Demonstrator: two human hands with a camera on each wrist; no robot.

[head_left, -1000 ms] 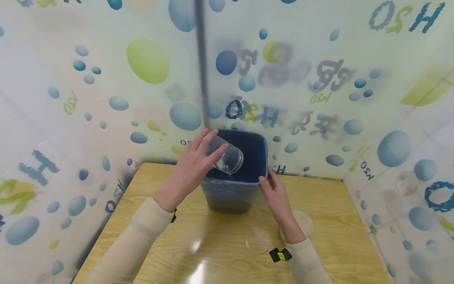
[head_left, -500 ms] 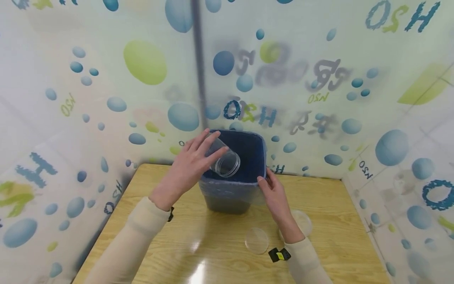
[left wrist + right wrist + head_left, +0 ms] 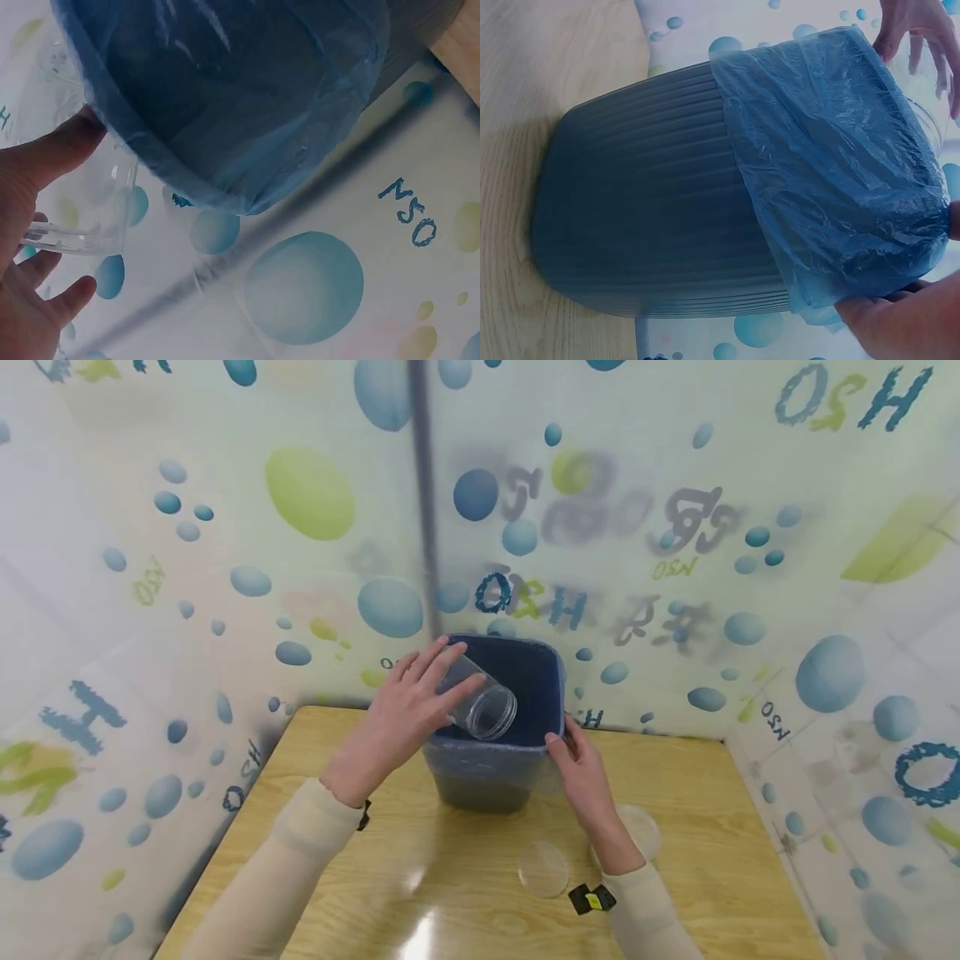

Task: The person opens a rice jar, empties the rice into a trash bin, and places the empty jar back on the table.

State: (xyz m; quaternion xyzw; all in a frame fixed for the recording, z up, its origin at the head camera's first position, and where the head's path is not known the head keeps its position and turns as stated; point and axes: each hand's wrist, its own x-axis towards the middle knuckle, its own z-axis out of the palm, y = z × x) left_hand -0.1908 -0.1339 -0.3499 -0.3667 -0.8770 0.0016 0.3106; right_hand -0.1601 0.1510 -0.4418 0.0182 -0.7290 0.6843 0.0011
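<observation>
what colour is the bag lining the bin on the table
The bag is blue; the right wrist view shows it best.

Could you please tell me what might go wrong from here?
The left hand holds the clear jar tilted, its mouth over the bin, so a loosened grip might drop it inside. The liner is folded over the bin's top and could slide if the jar catches it or the right hand tugs. A clear disc lies near the right sleeve in the head view and might get brushed.
</observation>
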